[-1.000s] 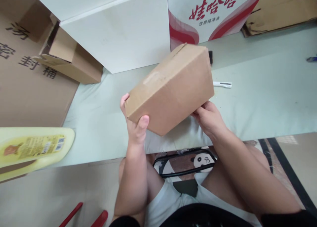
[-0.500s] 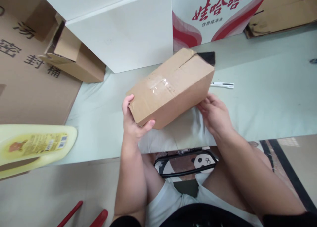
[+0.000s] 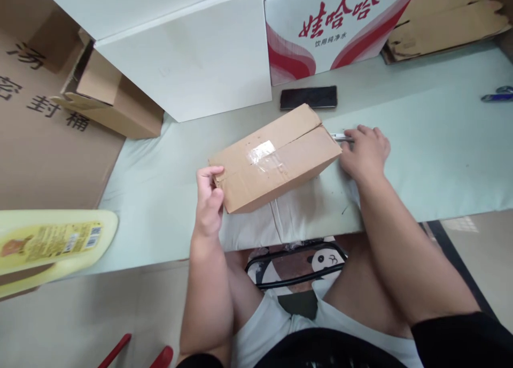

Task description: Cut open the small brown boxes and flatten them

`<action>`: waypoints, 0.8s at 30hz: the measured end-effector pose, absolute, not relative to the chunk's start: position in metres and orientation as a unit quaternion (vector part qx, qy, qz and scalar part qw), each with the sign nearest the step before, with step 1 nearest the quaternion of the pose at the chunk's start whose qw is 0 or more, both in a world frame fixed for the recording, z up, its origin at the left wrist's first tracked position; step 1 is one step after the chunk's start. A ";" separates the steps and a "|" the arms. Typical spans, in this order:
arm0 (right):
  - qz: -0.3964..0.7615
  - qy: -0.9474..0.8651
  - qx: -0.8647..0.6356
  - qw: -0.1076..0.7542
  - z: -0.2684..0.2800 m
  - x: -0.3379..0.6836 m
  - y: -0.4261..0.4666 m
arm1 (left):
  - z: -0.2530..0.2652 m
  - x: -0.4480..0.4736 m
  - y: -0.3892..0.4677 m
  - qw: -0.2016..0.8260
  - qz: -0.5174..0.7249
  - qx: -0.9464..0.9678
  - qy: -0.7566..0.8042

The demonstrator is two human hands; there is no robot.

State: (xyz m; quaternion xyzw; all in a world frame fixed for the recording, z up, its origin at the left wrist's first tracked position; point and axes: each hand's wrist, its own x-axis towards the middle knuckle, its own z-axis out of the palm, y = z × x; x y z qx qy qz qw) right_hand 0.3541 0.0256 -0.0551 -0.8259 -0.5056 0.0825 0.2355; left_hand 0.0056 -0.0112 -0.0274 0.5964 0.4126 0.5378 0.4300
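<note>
A brown cardboard box (image 3: 276, 162) rests on the cloth-covered table, a patch of clear shiny tape across its top seam. My left hand (image 3: 209, 199) grips its near left end, thumb and fingers around the corner. By the box's right end, my right hand (image 3: 366, 151) closes over a slim white utility knife (image 3: 340, 137) lying on the cloth. Only the knife's left part shows; the rest is under my fingers. Just behind the box lies a black phone (image 3: 308, 98).
Big white boxes (image 3: 192, 63) and a red-and-white printed carton (image 3: 332, 31) line the back. An open small carton (image 3: 120, 98) stands left, by a large printed cardboard piece (image 3: 52, 143). A yellow bottle (image 3: 92, 239) is at the front left, pens (image 3: 497, 97) far right.
The box has been lowered onto the table and turned slightly. My right hand has left its underside and moved right onto the utility knife. The phone is now fully uncovered.
</note>
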 end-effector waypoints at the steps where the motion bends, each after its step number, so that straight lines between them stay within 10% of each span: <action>1: 0.082 -0.509 -0.829 0.215 -0.055 0.353 0.026 | -0.027 0.008 -0.010 0.422 0.544 0.592 0.419; 9: 0.076 -0.487 -0.844 0.211 -0.049 0.349 0.027 | -0.023 0.012 -0.009 0.444 0.516 0.611 0.405; 24: 0.311 -0.188 -0.382 0.850 -0.015 0.359 0.048 | -0.025 0.022 -0.014 0.437 0.485 0.648 0.393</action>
